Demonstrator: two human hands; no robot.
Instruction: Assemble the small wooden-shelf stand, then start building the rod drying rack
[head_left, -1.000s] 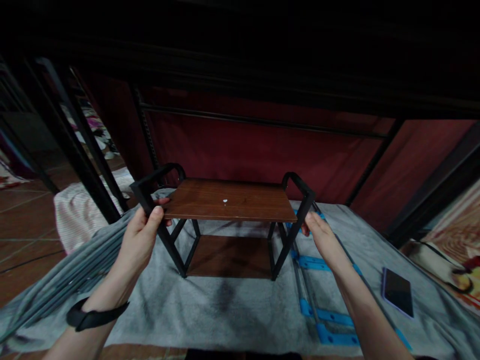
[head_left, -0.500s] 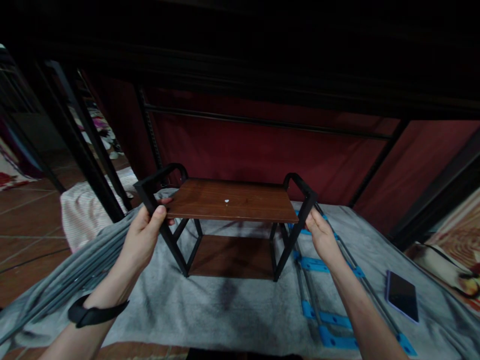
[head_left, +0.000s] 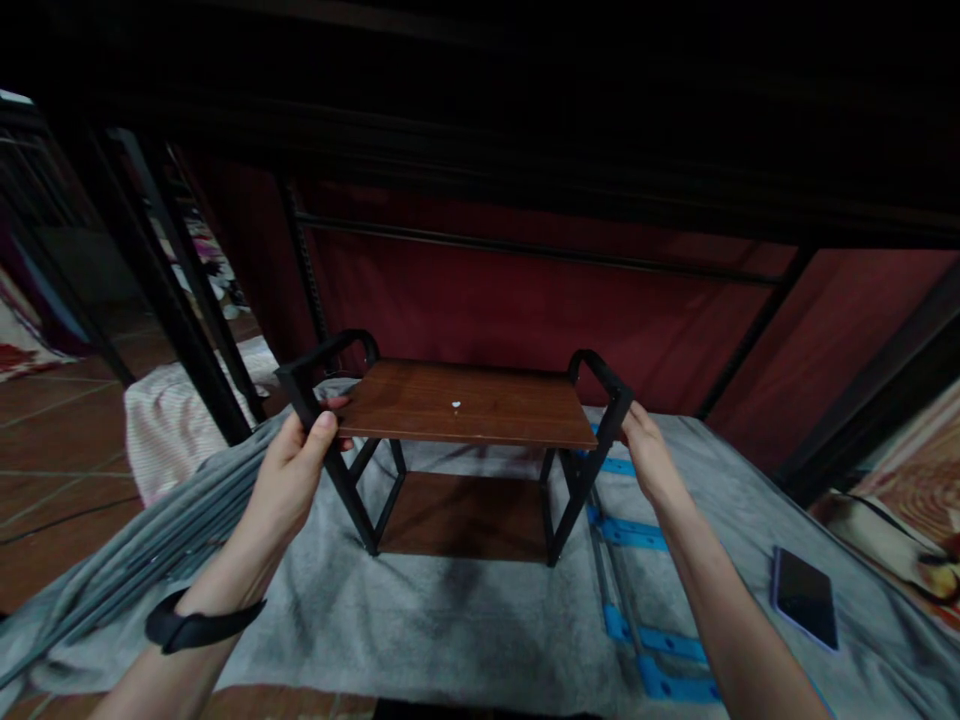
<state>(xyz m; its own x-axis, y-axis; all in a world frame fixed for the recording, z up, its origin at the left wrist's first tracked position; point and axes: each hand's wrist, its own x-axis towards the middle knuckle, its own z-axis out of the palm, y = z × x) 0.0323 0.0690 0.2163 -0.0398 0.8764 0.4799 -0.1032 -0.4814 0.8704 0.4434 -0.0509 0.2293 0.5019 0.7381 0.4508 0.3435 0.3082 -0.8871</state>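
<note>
A small two-tier shelf (head_left: 465,400) stands upright on a grey blanket. It has brown wood-grain boards and a black metal frame with raised, curved side rails. The top board bears a small white spot near its middle. My left hand (head_left: 300,460), with a black band on the wrist, is closed round the left front upright, its thumb in front and fingertips at the board's edge. At the opposite end, my right hand (head_left: 646,448) grips the right upright from outside, its fingertips partly hidden behind the frame.
Grey rods (head_left: 180,540) lie bundled at left. Beneath my right forearm is a rack of blue plastic pieces (head_left: 637,535) and grey tubes. A phone (head_left: 805,598) lies farther right. Dark beams and posts (head_left: 202,300) surround the space, with a red panel (head_left: 525,310) behind.
My right hand has shifted slightly upward along the right upright, and its fingers look straighter. The left hand keeps its hold, and the shelf stays in place. The view shifts slightly.
</note>
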